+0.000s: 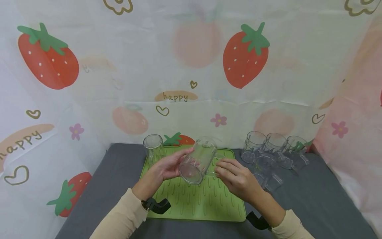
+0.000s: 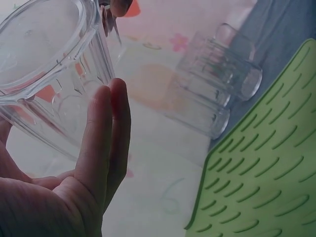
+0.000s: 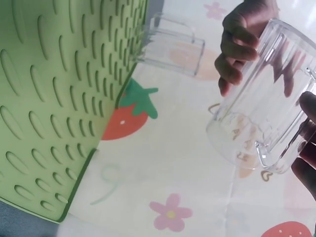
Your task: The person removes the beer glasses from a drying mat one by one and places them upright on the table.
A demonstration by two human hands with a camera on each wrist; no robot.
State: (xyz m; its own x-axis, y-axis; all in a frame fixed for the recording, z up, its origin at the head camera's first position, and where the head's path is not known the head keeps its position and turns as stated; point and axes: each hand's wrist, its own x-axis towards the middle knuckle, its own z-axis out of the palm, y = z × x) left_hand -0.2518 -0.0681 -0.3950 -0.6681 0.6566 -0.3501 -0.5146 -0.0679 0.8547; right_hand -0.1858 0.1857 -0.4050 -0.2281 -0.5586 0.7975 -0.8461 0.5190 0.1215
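A clear glass mug [image 1: 198, 162] is held tilted above the green mat [image 1: 194, 202], one round end turned down toward me. My left hand [image 1: 173, 166] grips its body from the left, with the fingers [image 2: 96, 143] along the ribbed side. At the mug's right side my right hand [image 1: 238, 177] holds the handle [image 1: 212, 173] with curled fingers. Another clear mug [image 1: 153, 149] stands at the mat's back left corner. In the right wrist view, that standing mug [image 3: 173, 52] shows beyond the mat's ridges.
Several clear mugs [image 1: 276, 142] are grouped at the back right of the grey table [image 1: 322, 192], beside the mat. A white cloth [image 1: 134, 76] printed with strawberries hangs behind the table, and pink cloth [image 1: 355, 156] rises at its right.
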